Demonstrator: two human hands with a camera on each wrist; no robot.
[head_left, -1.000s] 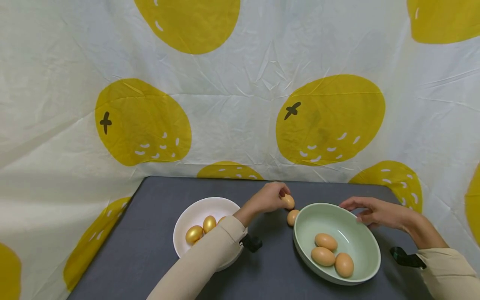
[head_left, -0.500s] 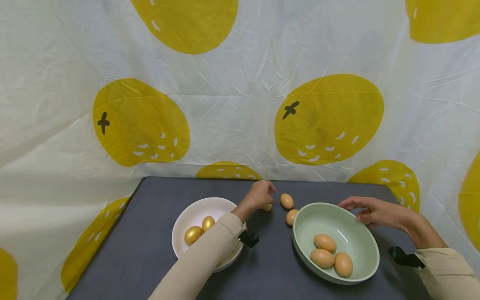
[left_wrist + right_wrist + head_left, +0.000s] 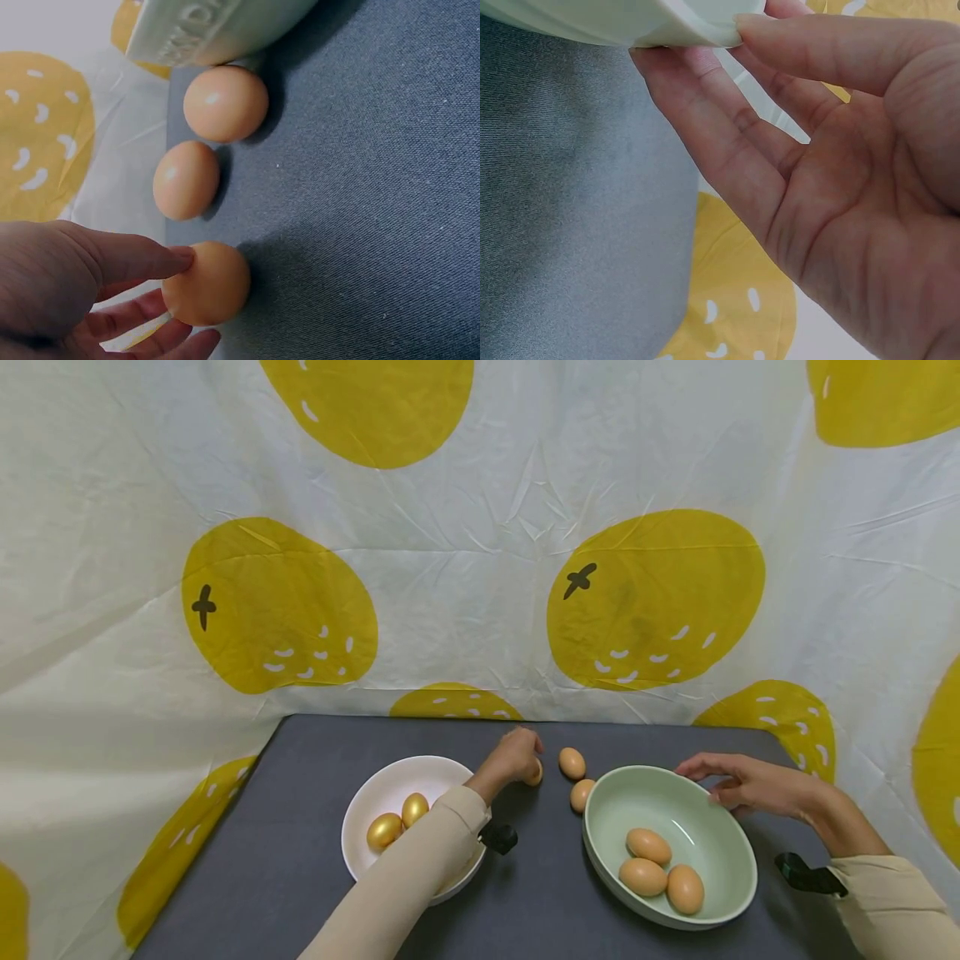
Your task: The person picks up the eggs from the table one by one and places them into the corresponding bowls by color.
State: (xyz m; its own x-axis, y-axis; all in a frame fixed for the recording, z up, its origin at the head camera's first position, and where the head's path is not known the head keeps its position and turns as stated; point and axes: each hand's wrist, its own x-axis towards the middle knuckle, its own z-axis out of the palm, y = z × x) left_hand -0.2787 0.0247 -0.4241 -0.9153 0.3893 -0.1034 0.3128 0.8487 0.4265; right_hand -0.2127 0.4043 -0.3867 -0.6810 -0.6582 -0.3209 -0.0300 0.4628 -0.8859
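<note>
My left hand (image 3: 513, 756), beyond the white bowl, pinches a brown egg (image 3: 206, 285); in the left wrist view the thumb lies on its near side and the fingers curl behind it. A second brown egg (image 3: 572, 763) lies on the table just right of that hand. Against the pale green bowl (image 3: 742, 893) rests a third brown egg (image 3: 581, 796). Three more brown eggs (image 3: 642, 877) sit inside this bowl. My right hand (image 3: 765, 785) holds the green bowl's far right rim, thumb on the edge and fingers under the lip (image 3: 705, 82).
To the left stands a white bowl (image 3: 356, 802) with gold eggs (image 3: 385, 832) in it, partly covered by my left sleeve (image 3: 420, 868). The dark grey tabletop (image 3: 300, 793) ends at a hanging cloth (image 3: 465, 610) printed with yellow fruit.
My left hand has moved left, off the egg near the green bowl, to another egg that it now pinches. The right hand stays on the green bowl.
</note>
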